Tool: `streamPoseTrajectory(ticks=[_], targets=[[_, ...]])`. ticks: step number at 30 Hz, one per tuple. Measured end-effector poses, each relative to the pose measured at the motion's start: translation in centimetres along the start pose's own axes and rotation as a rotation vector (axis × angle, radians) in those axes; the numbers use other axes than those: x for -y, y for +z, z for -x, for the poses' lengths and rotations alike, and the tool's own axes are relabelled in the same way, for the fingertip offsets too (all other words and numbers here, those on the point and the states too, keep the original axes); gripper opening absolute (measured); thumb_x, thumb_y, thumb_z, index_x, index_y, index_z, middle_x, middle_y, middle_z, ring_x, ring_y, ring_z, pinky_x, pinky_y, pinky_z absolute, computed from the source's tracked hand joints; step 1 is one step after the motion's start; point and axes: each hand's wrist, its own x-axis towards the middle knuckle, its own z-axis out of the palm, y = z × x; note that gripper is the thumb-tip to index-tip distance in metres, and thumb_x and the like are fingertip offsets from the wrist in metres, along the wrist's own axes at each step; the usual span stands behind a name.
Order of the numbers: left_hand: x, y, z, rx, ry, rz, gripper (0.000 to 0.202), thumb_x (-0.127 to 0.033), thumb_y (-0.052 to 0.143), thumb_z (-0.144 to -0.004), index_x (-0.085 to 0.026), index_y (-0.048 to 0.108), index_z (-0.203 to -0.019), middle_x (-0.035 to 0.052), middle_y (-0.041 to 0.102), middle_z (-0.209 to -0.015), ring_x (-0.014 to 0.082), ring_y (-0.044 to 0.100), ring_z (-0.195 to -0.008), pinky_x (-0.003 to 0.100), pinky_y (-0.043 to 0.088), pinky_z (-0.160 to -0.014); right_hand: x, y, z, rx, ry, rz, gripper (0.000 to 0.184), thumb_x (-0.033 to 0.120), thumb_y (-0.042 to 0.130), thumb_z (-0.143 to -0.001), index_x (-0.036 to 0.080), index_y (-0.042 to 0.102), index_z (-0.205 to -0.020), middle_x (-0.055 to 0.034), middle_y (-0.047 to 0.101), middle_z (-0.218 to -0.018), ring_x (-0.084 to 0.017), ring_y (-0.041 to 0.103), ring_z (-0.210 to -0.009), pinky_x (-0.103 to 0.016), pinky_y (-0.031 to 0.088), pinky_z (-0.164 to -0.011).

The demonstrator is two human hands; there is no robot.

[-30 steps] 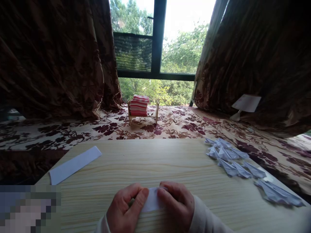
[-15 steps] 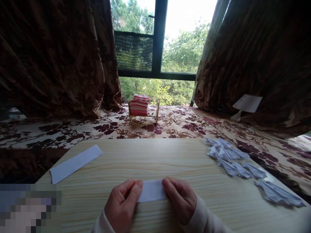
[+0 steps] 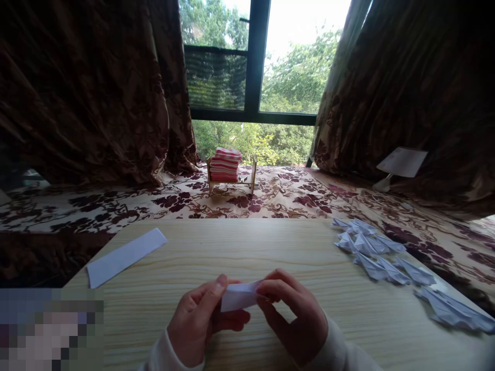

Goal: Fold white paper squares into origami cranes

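Between my two hands is a small folded piece of white paper [image 3: 240, 298], tilted and held just above the wooden table [image 3: 216, 242]. My left hand [image 3: 203, 314] grips its left end, thumb on top and fingers underneath. At the right end, the thumb and fingers of my right hand [image 3: 296, 312] pinch the paper, and its upper edge looks slightly parted there. Over on the left of the table lies a long flat strip of white paper [image 3: 127, 256]. Several folded white paper pieces [image 3: 371, 245] with pointed ends are spread along the right side.
Beyond the table, a ledge with patterned cloth [image 3: 178, 201] carries a small wooden stand [image 3: 253, 178] with a stack of red and white striped cloths [image 3: 225, 165]. A white lamp [image 3: 402, 162] stands at the right. Dark curtains [image 3: 96, 93] flank the window.
The paper has gone from lying flat between both hands to tilted, its upper edge parting. My right fingers have lifted and shifted into a pinch, while my left fingers have spread beneath it.
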Motion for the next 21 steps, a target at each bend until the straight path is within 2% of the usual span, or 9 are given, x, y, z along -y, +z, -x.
streamPoseTrajectory(ticks=[5, 10, 13, 17, 19, 21], targets=[[-0.2, -0.4, 0.0, 0.096, -0.062, 0.041, 0.046, -0.047, 0.070, -0.058, -0.010, 0.067, -0.083, 0.0081, 0.069, -0.067, 0.0168, 0.063, -0.059, 0.024, 0.051, -0.058, 0.5, -0.5, -0.1, 0.010, -0.087, 0.048, 0.017, 0.005, 0.048, -0.077, 0.018, 0.056, -0.084, -0.0046, 0.055, -0.077, -0.014, 0.053, -0.069, -0.026, 0.044, -0.059], [-0.2, -0.5, -0.2, 0.188, -0.150, 0.082, 0.049, -0.049, 0.065, -0.062, -0.008, 0.067, -0.088, 0.0093, 0.067, -0.070, 0.0173, 0.062, -0.060, 0.027, 0.051, -0.059, 1.0, -0.8, -0.4, 0.003, -0.130, 0.043, 0.018, 0.003, 0.048, -0.075, 0.018, 0.055, -0.083, -0.0050, 0.055, -0.079, -0.015, 0.050, -0.072, -0.028, 0.044, -0.062], [-0.1, -0.6, -0.5, 0.185, -0.160, 0.100, 0.045, -0.049, 0.060, -0.068, -0.006, 0.067, -0.083, 0.0094, 0.067, -0.066, 0.0175, 0.062, -0.056, 0.026, 0.050, -0.055, 1.2, -1.0, -0.6, 0.025, -0.171, 0.018, 0.020, 0.001, 0.047, -0.074, 0.018, 0.054, -0.083, -0.0058, 0.057, -0.086, -0.016, 0.050, -0.076, -0.030, 0.044, -0.066], [-0.1, -0.8, -0.9, 0.115, -0.221, 0.203, 0.040, -0.044, 0.050, -0.078, -0.007, 0.066, -0.081, 0.0090, 0.066, -0.061, 0.0170, 0.060, -0.052, 0.025, 0.048, -0.047, 1.5, -1.2, -0.8, 0.085, -0.208, 0.008, 0.023, 0.000, 0.047, -0.072, 0.019, 0.053, -0.084, -0.0055, 0.059, -0.089, -0.016, 0.051, -0.079, -0.029, 0.045, -0.068], [-0.2, -0.8, -0.9, 0.119, -0.245, 0.282, 0.041, -0.045, 0.048, -0.079, -0.008, 0.066, -0.086, 0.0095, 0.067, -0.064, 0.0173, 0.061, -0.055, 0.025, 0.048, -0.047, 1.5, -1.2, -0.8, 0.125, -0.218, 0.018, 0.021, 0.002, 0.048, -0.072, 0.020, 0.053, -0.083, -0.0050, 0.060, -0.088, -0.016, 0.051, -0.077, -0.029, 0.045, -0.067], [-0.4, -0.7, -0.6, 0.164, -0.212, 0.299, 0.044, -0.048, 0.052, -0.075, -0.009, 0.066, -0.089, 0.0103, 0.067, -0.068, 0.0176, 0.061, -0.059, 0.025, 0.049, -0.049, 1.4, -1.2, -0.7, 0.142, -0.220, 0.034, 0.020, 0.003, 0.048, -0.073, 0.020, 0.054, -0.082, -0.0049, 0.061, -0.087, -0.016, 0.052, -0.076, -0.029, 0.045, -0.066]])
